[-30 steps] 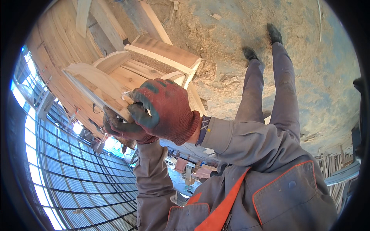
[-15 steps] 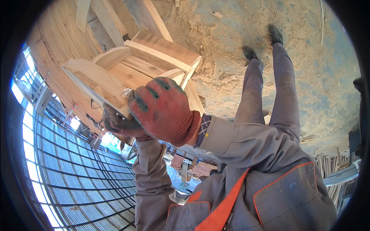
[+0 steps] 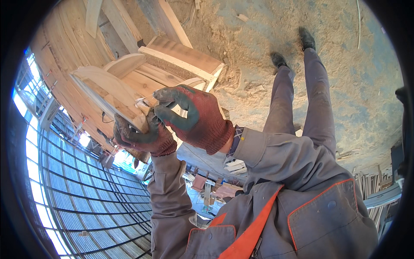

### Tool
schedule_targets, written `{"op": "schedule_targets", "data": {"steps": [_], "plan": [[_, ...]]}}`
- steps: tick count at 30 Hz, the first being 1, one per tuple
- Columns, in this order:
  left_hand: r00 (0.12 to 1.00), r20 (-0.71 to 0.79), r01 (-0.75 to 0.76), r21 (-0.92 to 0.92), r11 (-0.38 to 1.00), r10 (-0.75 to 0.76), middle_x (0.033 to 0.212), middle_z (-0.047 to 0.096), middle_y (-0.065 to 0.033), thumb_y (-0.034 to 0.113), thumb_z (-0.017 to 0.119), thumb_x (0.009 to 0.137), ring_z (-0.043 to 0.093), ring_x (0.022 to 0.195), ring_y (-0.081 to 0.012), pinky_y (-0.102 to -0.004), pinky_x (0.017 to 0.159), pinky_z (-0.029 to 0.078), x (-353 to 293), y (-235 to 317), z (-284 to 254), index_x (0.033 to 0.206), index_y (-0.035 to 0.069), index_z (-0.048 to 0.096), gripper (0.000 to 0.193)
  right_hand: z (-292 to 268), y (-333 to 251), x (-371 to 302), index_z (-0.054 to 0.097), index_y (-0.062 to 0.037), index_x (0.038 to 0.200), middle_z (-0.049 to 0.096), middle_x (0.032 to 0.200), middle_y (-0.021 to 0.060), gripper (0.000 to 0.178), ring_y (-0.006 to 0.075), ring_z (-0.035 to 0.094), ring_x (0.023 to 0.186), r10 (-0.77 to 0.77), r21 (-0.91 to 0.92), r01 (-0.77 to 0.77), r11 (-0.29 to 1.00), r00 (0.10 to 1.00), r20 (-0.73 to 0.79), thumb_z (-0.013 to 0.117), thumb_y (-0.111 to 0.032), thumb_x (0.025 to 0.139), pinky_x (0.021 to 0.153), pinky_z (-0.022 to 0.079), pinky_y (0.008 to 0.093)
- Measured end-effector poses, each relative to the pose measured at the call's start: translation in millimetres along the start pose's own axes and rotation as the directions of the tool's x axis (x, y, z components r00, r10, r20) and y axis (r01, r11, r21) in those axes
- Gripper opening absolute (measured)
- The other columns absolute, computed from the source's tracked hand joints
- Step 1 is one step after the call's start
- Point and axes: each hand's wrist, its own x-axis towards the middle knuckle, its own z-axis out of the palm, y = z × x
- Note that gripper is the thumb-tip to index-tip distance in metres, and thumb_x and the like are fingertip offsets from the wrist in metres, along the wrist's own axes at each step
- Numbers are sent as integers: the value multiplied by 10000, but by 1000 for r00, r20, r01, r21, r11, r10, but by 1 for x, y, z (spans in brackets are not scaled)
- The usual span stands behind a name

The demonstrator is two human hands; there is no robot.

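My left hand [image 3: 144,134], in a dirty red and dark-coated work glove, is wrapped around the near end of a curved wooden board [image 3: 105,88]. The thumb lies on top, while the fingers underneath are partly hidden. A small whitish scrap [image 3: 141,104] sits on the board beside that thumb. Just to the right, my right hand [image 3: 196,114], gloved the same way, is lifted off the board. Its fingers and thumb are curved with a gap between them, and nothing shows inside. The right fingertips hang close to the left thumb.
A wooden frame with a crosspiece [image 3: 183,62] stands behind the board. Wide planks [image 3: 64,52] lie at the far left, and more boards [image 3: 168,21] lean at the top. Sawdust and wood scraps cover the floor [image 3: 246,56]. Ribbed grey sheeting [image 3: 95,194] is at lower left.
My right hand has come away from the board and the left hand, moving right, and its fingers have opened. The left hand keeps its hold on the board.
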Motion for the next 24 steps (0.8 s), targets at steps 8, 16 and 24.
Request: {"op": "schedule_targets", "data": {"steps": [8,16,24], "plan": [[999,-15,38,-62,997,-39,1274,605,-149,553,781,891,592,1148,-340,-528,972,503,0,5,-3,1375,12,570,756,3,-11,15,780,-174,938,721,910,7,153,277,715,873,95,31,-99,995,990,106,742,-245,807,705,589,438],[1000,-24,7,-9,1000,-7,1256,610,-142,372,828,908,604,1137,-324,-503,940,531,6,8,0,1341,10,575,619,4,-22,24,773,-107,881,730,942,45,253,267,713,860,55,-67,-51,996,997,51,748,-236,665,703,579,425],[1000,-5,-1,-38,999,1,1270,612,-146,320,845,903,600,1147,-318,-497,934,526,6,9,-1,1349,19,574,603,-8,-25,32,736,-98,996,683,891,73,324,298,697,861,142,-38,-137,990,974,179,760,-271,723,742,565,442]]}}
